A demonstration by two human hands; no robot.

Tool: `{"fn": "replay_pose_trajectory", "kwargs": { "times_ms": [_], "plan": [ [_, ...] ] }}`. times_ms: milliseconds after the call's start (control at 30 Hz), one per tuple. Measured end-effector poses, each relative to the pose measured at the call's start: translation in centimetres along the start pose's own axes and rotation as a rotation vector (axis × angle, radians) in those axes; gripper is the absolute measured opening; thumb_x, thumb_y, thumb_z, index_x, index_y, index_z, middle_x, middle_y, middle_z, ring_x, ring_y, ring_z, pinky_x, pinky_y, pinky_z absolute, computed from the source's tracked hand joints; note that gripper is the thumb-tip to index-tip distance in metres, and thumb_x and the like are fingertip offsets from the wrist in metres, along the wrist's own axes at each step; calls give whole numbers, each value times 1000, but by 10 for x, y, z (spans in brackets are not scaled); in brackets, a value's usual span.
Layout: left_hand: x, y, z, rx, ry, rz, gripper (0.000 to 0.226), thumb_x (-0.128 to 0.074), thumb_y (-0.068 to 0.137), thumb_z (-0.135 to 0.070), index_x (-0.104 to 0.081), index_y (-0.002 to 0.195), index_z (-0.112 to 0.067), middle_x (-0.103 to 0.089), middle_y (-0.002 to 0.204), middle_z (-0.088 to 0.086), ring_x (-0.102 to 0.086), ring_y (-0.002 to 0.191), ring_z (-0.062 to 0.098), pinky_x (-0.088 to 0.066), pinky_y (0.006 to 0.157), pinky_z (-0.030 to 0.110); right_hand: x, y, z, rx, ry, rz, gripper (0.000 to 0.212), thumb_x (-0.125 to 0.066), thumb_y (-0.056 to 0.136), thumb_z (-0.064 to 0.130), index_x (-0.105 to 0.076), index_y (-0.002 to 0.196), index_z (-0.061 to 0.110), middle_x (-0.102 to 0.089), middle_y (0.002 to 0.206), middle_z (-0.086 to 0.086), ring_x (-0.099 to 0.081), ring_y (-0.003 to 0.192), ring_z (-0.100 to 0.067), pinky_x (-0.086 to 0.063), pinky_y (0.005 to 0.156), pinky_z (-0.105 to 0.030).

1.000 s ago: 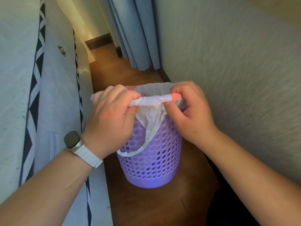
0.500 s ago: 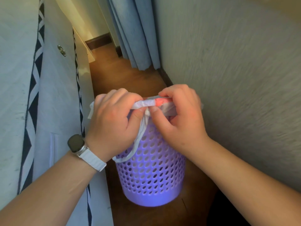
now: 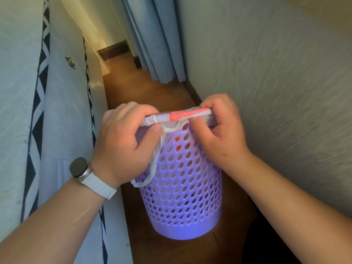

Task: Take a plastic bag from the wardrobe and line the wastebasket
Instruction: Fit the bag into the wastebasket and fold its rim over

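Note:
A purple perforated wastebasket [image 3: 182, 197] stands on the wooden floor between a bed and the wall. A white plastic bag [image 3: 158, 119] with a red drawstring band lies over its near rim, and a loose loop of it hangs down the basket's left side. My left hand [image 3: 125, 141], with a watch on its wrist, grips the bag's rolled edge at the rim's left. My right hand [image 3: 222, 130] pinches the same edge at the rim's right. The basket's opening is hidden behind my hands.
A white mattress side [image 3: 62, 130] with a black and white patterned trim runs along the left. A textured wall [image 3: 276, 92] closes the right side. Blue curtains [image 3: 152, 39] hang at the back, over the brown wooden floor [image 3: 148, 90].
Both hands have pushed the bag's rolled edge down over the near rim and then spread slightly apart, exposing more of the red band. The view has dropped closer to the basket.

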State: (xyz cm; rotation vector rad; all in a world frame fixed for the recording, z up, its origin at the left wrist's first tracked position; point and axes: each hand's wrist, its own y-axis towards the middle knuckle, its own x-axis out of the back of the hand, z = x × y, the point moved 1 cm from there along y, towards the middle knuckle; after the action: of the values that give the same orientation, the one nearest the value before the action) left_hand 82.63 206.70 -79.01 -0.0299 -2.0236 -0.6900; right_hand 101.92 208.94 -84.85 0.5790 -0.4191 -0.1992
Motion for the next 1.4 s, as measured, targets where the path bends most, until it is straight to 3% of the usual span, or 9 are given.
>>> {"fn": "replay_pose_trajectory", "kwargs": {
  "times_ms": [133,333,500,633,800,967,1033,1200,1400],
  "plan": [
    [-5,-2,-10,-16,130,17,40,-48,91,-41,-65,114,-13,-67,105,3,-60,98,23,-42,86,40,-9,-2,8,6,-79,5,17,-59,81,30,-56,82,13,-51,84,4,-49,82,-17,-43,80,-51],
    [-8,-2,-7,-36,167,22,23,-49,94,-30,-66,99,-16,-60,81,-1,-57,78,27,-40,69,43,-21,-7,18,40,-104,49,23,-60,84,37,-58,85,14,-56,85,-1,-53,83,-22,-41,84,-50],
    [-4,0,2,2,191,27,14,-52,90,-23,-62,86,-14,-57,75,-2,-54,74,26,-31,67,35,-8,-5,3,111,13,148,29,-63,83,30,-64,105,10,-61,107,-3,-57,104,-21,-42,95,-59],
    [-3,1,5,20,111,-2,14,-53,92,-21,-59,82,-13,-52,72,-6,-50,69,22,-37,66,37,0,0,-14,31,58,116,34,-60,85,28,-66,110,6,-60,118,-9,-56,114,-24,-43,101,-50],
    [-3,0,4,21,22,-9,18,-51,94,-24,-61,84,-12,-50,73,-7,-48,70,17,-41,66,39,-1,-1,-11,15,82,51,17,-58,87,21,-60,89,5,-57,96,-2,-56,92,-24,-45,84,-46],
    [-5,-3,-7,-46,175,18,34,-53,91,-36,-65,114,-14,-65,105,4,-60,98,27,-41,86,41,-8,-6,2,39,-58,-19,17,-59,85,26,-59,84,10,-52,88,4,-52,85,-19,-42,77,-43],
    [-9,-4,-14,-54,193,9,34,-52,92,-32,-64,117,-13,-67,105,4,-62,95,27,-41,85,41,-14,-7,10,58,-109,-30,18,-61,84,28,-60,84,10,-56,85,0,-53,83,-22,-39,78,-39],
    [-8,-3,-10,-33,232,22,18,-51,91,-24,-67,97,-17,-59,81,0,-55,77,27,-36,69,40,-24,-14,22,32,-104,22,20,-65,84,28,-61,91,11,-60,89,-1,-55,88,-21,-40,82,-39],
    [-1,1,4,23,177,25,15,-49,89,-20,-63,86,-15,-58,77,-2,-53,76,25,-37,70,42,-8,-15,0,90,45,88,34,-62,88,28,-62,113,6,-60,115,-7,-56,112,-22,-41,97,-56]
  ]
}}
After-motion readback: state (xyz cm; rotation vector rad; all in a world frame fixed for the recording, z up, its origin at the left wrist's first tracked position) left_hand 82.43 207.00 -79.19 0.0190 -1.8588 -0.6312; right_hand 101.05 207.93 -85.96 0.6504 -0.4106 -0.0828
